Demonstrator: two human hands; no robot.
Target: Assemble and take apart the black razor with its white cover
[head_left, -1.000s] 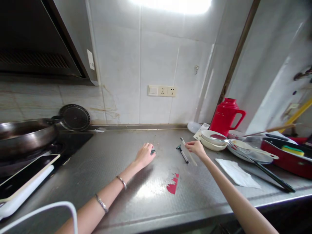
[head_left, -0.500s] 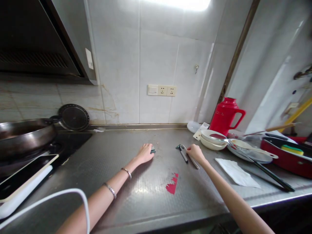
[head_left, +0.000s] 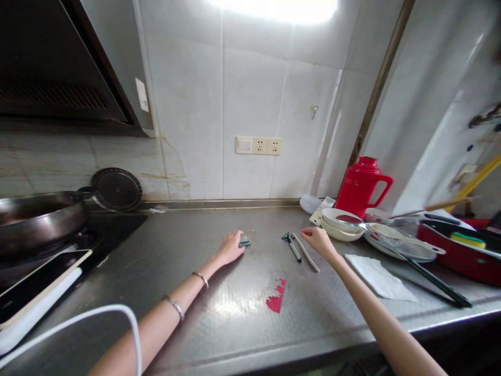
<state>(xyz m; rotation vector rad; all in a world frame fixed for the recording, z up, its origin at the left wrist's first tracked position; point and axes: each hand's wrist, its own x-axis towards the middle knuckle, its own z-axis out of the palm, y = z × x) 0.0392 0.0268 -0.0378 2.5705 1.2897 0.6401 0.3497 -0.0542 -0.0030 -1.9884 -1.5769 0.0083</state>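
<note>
My left hand [head_left: 230, 247] is closed on a small blade cartridge [head_left: 245, 243] with a dark and green face, low over the steel counter. To the right, my right hand [head_left: 316, 239] has its fingers pinched together just beyond a thin pale handle [head_left: 306, 253]; whether anything tiny is between them cannot be made out. Left of that handle lies a dark razor [head_left: 292, 247] with a grey grip. A ragged red scrap [head_left: 276, 296] lies nearer the front of the counter.
A pan [head_left: 43, 214] and a phone [head_left: 43, 284] are at the left. Bowls [head_left: 342, 230], a red thermos [head_left: 360, 185], a white tissue [head_left: 379, 277], utensils and a red pot [head_left: 462, 256] crowd the right. A white cable [head_left: 117, 308] crosses the lower left.
My right hand has come off the pale handle and moved slightly up and right. More of the cartridge shows beside my left hand, which has hardly moved.
</note>
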